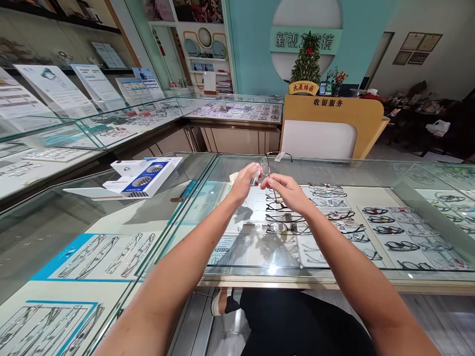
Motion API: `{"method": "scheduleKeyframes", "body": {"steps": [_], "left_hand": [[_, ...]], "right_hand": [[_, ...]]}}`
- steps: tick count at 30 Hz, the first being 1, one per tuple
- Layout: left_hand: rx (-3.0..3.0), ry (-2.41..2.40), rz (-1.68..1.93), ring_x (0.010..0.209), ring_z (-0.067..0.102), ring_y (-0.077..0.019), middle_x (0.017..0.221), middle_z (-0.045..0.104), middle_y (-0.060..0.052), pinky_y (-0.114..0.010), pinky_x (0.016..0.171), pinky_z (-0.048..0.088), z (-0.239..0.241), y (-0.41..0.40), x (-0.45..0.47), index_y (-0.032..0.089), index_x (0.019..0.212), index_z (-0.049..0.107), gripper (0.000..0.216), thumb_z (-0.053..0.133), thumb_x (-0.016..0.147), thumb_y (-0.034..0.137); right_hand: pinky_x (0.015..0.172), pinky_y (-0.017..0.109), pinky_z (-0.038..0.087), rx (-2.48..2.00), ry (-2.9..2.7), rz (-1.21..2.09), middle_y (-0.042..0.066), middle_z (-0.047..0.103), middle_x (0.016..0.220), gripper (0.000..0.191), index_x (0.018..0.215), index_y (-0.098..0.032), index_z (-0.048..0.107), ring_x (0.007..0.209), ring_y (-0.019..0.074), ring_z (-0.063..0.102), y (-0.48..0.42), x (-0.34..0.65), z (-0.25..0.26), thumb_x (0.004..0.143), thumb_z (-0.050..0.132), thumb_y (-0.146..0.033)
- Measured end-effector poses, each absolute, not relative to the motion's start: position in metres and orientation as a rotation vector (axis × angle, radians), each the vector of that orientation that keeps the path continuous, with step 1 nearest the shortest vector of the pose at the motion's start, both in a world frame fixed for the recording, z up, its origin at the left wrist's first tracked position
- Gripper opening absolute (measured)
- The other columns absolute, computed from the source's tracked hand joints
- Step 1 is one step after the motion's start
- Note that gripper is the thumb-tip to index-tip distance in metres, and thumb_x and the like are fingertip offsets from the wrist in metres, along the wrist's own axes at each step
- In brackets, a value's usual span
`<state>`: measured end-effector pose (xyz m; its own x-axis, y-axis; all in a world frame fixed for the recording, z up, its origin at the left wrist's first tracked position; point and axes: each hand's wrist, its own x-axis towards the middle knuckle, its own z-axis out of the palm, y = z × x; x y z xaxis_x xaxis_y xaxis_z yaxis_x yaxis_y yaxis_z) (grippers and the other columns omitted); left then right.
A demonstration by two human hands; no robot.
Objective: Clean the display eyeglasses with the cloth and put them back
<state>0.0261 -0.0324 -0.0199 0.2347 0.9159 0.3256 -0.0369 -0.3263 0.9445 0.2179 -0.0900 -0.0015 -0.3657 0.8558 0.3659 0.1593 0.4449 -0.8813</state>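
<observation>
I hold a thin-rimmed pair of glasses point(270, 160) up over the glass display counter point(371, 173), its temple arm and a small tag pointing to the right. My left hand point(245, 181) pinches the left lens through a small pale cloth. My right hand point(285, 190) has its fingers pinched on the frame beside that lens. Both forearms reach out from the bottom of the view. Beneath the glass lie rows of spectacle frames point(285, 217).
A white and blue box point(144, 179) lies on the counter at my left. More glass cases with frames line the left wall. A wooden cashier desk point(332, 126) with a small tree stands behind. My shoe and dark trousers show below.
</observation>
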Motion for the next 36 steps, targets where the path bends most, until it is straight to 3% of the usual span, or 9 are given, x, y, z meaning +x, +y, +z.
{"method": "scheduleKeyframes", "body": {"steps": [11,17,21,27,29,32,36], "left_hand": [[1.516,0.812,1.276,0.072,0.053,-0.0197,0.076,0.057,-0.002,-0.033,0.067,0.046,-0.020,-0.032,0.027,0.023,0.085,0.064,0.057,0.062,0.092,0.080],[1.752,0.862,1.154,0.083,0.055,-0.0222,0.086,0.062,-0.005,-0.034,0.071,0.046,-0.015,-0.037,0.029,0.022,0.082,0.065,0.055,0.060,0.092,0.076],[1.906,0.832,1.035,0.081,0.052,-0.0218,0.080,0.058,-0.003,-0.034,0.072,0.043,-0.015,-0.042,0.033,0.021,0.079,0.062,0.051,0.062,0.091,0.071],[1.660,0.837,1.205,0.082,0.057,-0.0209,0.089,0.061,-0.005,-0.033,0.075,0.053,-0.021,-0.025,0.021,0.023,0.088,0.065,0.059,0.066,0.089,0.082],[1.515,0.921,1.367,0.079,0.057,-0.0201,0.088,0.060,-0.004,-0.033,0.075,0.054,-0.024,-0.007,0.009,0.023,0.091,0.063,0.049,0.069,0.091,0.072],[1.383,1.240,1.601,0.089,0.061,-0.0216,0.093,0.063,-0.003,-0.034,0.086,0.053,-0.031,0.021,-0.014,0.025,0.097,0.060,0.019,0.070,0.088,0.038],[1.287,1.676,1.628,0.098,0.063,-0.0206,0.106,0.067,-0.002,-0.033,0.095,0.049,-0.045,0.042,-0.037,0.025,0.112,0.058,0.024,0.061,0.089,0.019]], "right_hand": [[0.103,0.041,0.052,-0.800,-1.733,0.997,0.007,0.079,0.107,0.053,0.095,-0.024,0.079,0.106,0.0255,0.067,-0.086,0.218,-0.003,0.102,0.061,-0.073],[0.094,0.038,0.053,-0.841,-1.546,0.941,0.007,0.080,0.107,0.050,0.097,-0.025,0.076,0.107,0.0249,0.069,-0.075,0.222,-0.006,0.100,0.061,-0.072],[0.094,0.038,0.055,-0.856,-1.541,0.928,0.006,0.080,0.105,0.053,0.102,-0.025,0.076,0.101,0.0241,0.072,-0.073,0.223,-0.008,0.102,0.058,-0.074],[0.093,0.038,0.055,-0.867,-1.539,0.906,0.007,0.081,0.110,0.052,0.101,-0.025,0.077,0.107,0.0251,0.071,-0.073,0.223,-0.008,0.102,0.058,-0.074],[0.093,0.038,0.055,-0.880,-1.515,0.924,0.008,0.082,0.113,0.051,0.102,-0.026,0.077,0.108,0.0253,0.071,-0.074,0.224,-0.008,0.102,0.058,-0.073],[0.092,0.037,0.054,-0.874,-1.486,0.947,0.008,0.083,0.115,0.048,0.105,-0.026,0.077,0.109,0.0248,0.071,-0.075,0.224,-0.007,0.101,0.060,-0.070],[0.091,0.037,0.054,-0.871,-1.487,0.937,0.008,0.083,0.114,0.047,0.106,-0.026,0.077,0.107,0.0245,0.071,-0.075,0.225,-0.006,0.101,0.059,-0.069]]}}
